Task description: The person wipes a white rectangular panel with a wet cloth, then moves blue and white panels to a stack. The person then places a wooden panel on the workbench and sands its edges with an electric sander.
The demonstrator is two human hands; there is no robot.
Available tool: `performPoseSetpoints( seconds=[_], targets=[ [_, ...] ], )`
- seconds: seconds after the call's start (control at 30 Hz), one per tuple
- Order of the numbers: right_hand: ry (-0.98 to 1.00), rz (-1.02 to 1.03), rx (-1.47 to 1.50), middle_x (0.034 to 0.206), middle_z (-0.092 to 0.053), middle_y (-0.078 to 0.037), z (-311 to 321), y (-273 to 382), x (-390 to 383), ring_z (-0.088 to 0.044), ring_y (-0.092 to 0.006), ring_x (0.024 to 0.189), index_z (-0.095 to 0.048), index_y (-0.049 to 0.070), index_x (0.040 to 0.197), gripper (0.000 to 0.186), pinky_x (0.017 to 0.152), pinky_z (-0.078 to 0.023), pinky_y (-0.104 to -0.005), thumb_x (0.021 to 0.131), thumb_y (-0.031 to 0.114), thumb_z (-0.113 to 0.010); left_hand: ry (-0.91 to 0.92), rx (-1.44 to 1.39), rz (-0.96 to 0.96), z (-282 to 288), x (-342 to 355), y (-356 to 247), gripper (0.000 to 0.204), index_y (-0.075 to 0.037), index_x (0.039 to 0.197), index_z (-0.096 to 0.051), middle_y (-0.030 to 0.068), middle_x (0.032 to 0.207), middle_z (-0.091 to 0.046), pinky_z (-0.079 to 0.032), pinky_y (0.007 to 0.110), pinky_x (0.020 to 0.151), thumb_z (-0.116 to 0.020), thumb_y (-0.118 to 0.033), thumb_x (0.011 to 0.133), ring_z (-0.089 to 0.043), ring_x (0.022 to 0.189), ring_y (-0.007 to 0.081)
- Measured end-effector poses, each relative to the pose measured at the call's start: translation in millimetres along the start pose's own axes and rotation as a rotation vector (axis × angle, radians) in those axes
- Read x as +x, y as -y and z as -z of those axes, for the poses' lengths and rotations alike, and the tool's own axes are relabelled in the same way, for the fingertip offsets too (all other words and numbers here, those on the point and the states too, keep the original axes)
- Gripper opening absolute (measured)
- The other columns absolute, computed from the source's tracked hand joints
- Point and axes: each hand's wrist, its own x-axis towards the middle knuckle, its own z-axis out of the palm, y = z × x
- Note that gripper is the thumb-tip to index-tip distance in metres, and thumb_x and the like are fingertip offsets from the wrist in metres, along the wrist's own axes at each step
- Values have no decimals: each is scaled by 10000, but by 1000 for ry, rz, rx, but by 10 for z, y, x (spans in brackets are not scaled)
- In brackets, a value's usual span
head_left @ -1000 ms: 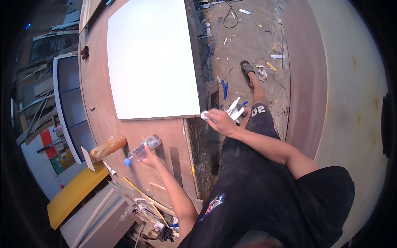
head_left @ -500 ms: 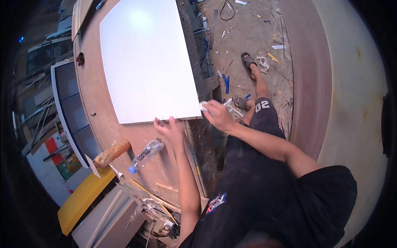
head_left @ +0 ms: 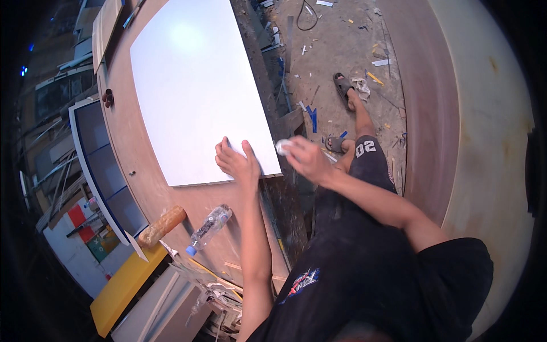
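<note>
A large white panel (head_left: 194, 97) lies flat on the brown wooden tabletop (head_left: 122, 134). My left hand (head_left: 236, 163) rests on the panel close to its near right corner, fingers stretched and thumb apart. Just off the panel's right edge, my right hand (head_left: 310, 159) pinches a small white roundish thing (head_left: 282, 147), whose exact kind I cannot make out. Whether it touches the edge is unclear.
Near the panel's front edge lie a clear plastic bottle (head_left: 209, 228) with a blue cap and an orange-brown cylinder (head_left: 162, 226). A yellow board (head_left: 126, 290) and offcuts sit at lower left. Scraps litter the floor (head_left: 330, 40) to the right.
My left hand has moved from the panel's front edge up onto its white face. The right hand stays by the right edge with the white thing. The whole view has shifted slightly.
</note>
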Motion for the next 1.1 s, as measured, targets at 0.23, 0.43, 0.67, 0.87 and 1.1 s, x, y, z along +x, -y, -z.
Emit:
performPoseSetpoints(
  seconds=[0.23, 0.43, 0.67, 0.87, 1.1],
  targets=[
    [36, 156, -86, 989, -646, -153, -101, -62, 241, -661, -353, 874, -638, 18, 1074, 229, 748, -546, -423, 846, 31, -662, 19, 45, 17, 4, 12, -77, 627, 0, 1448, -344, 223, 1464, -324, -215, 571, 1125, -535, -364, 974, -283, 1327, 438],
    [12, 153, -133, 960, -631, -176, -108, -120, 416, -653, -358, 887, -627, 4, 1058, 203, 754, -540, -437, 857, 27, -645, 18, 56, 24, -8, 32, -93, 621, -7, 1451, -334, 226, 1474, -310, -199, 576, 1127, -524, -360, 976, -271, 1334, 440],
    [-24, 154, -185, 1016, -639, -220, -75, -281, 1023, -660, -397, 905, -622, -22, 1103, 275, 768, -553, -430, 834, 8, -670, 0, 112, -8, -70, 23, -54, 651, 22, 1438, -321, 228, 1450, -292, -223, 591, 1088, -531, -376, 967, -285, 1281, 445],
    [9, 136, -143, 873, -575, -171, -113, -177, 695, -631, -365, 788, -603, -11, 1037, 209, 680, -527, -452, 838, 26, -654, 86, 45, 51, -37, 31, -202, 766, 2, 1524, -209, 255, 1566, -197, -116, 611, 1161, -509, -448, 980, -170, 1424, 470],
    [-114, 119, -129, 909, -588, -184, -30, -419, 1683, -627, -374, 810, -602, -17, 1055, 211, 680, -516, -440, 847, 7, -630, 375, 68, 66, 80, 286, -475, 1131, 10, 1578, 44, 284, 1639, 81, -31, 685, 1153, -609, -598, 884, 101, 1489, 530]
  ],
)
